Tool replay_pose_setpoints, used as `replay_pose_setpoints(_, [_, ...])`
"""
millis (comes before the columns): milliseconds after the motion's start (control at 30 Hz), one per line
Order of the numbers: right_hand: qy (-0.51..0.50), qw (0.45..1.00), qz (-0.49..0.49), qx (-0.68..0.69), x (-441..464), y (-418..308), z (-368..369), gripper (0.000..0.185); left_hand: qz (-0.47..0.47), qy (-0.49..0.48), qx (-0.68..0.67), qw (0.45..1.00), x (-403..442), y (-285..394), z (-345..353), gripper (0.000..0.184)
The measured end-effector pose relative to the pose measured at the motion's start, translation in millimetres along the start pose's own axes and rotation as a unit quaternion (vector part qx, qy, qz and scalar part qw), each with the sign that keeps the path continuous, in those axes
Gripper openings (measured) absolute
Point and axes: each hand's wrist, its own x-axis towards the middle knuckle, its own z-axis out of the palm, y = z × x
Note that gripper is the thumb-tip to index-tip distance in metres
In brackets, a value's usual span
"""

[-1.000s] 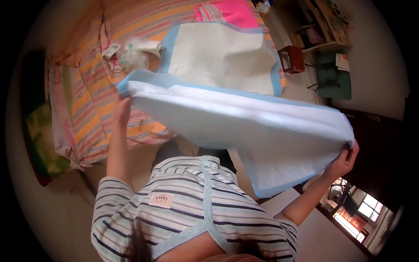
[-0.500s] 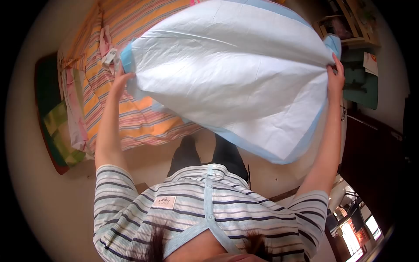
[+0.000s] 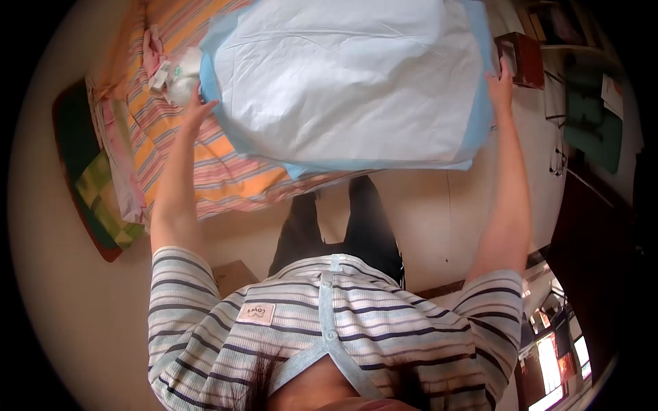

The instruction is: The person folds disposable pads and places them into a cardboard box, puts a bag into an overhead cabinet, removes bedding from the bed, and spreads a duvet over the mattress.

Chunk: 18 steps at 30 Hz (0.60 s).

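Observation:
A large white pad with a light blue border (image 3: 349,89) lies spread between my two hands, over the near edge of the striped bed sheet (image 3: 226,181). My left hand (image 3: 197,109) is at its left blue edge, thumb and fingers pinched on the border. At the right blue edge, my right hand (image 3: 502,85) grips the border, with a finger pointing up. A blue corner of a layer beneath sticks out along the near edge. Left of the pad is a clear plastic bag (image 3: 184,79).
A white tag (image 3: 160,75) and pink cloth (image 3: 152,51) lie beside the bag. At the right stand a red-brown box (image 3: 526,60) and a green chair (image 3: 593,116). A green board (image 3: 86,171) is at the left.
The pad has gone from folded and billowing to flatter and spread out, farther forward over the bed. Both hands have moved forward with it, covering the pad that lay there.

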Motion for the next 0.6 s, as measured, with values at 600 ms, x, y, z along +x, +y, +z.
replay_pose_setpoints(600, [0.035,0.658,0.472,0.585,-269.5,102.9,116.9,0.057,-0.096,-0.134,-0.122,0.979,-14.7,-70.9,47.6,0.025])
